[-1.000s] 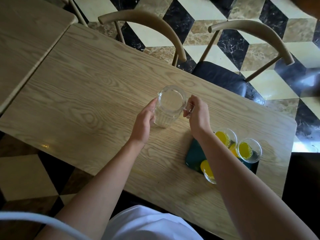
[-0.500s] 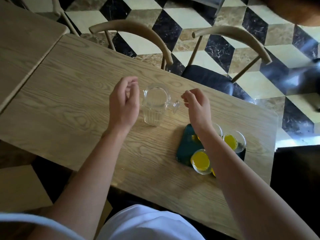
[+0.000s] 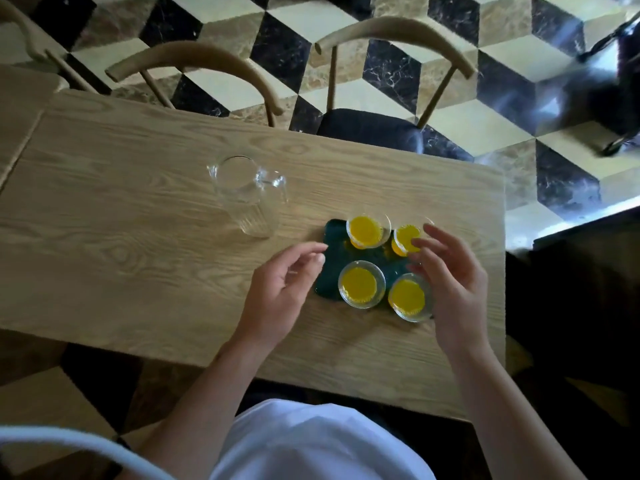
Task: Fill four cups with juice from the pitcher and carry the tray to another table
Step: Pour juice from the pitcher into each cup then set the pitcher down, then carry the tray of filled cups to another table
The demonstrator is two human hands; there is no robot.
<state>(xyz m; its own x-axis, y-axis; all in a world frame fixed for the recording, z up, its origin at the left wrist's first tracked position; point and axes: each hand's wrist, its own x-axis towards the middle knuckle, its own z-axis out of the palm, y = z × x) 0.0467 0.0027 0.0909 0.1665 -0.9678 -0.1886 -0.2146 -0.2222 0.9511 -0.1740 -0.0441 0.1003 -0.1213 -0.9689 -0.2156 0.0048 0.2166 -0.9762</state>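
Observation:
A dark green tray (image 3: 334,252) lies on the wooden table (image 3: 138,237) and carries several clear cups of yellow juice: far left (image 3: 367,232), far right (image 3: 406,240), near left (image 3: 360,284), near right (image 3: 408,297). The clear glass pitcher (image 3: 247,194) stands empty to the tray's upper left, untouched. My left hand (image 3: 280,296) hovers at the tray's left edge with fingers apart. My right hand (image 3: 450,275) hovers over the tray's right side, fingers spread, partly covering the far right cup. Neither hand holds anything.
Two wooden chairs (image 3: 207,64) (image 3: 394,39) stand behind the table's far edge, the right one with a dark seat (image 3: 370,131). Another wooden table (image 3: 20,102) adjoins on the left. The floor (image 3: 485,109) is patterned tile.
Both hands let go of the pitcher, which now stands alone, and moved down to either side of the tray of cups.

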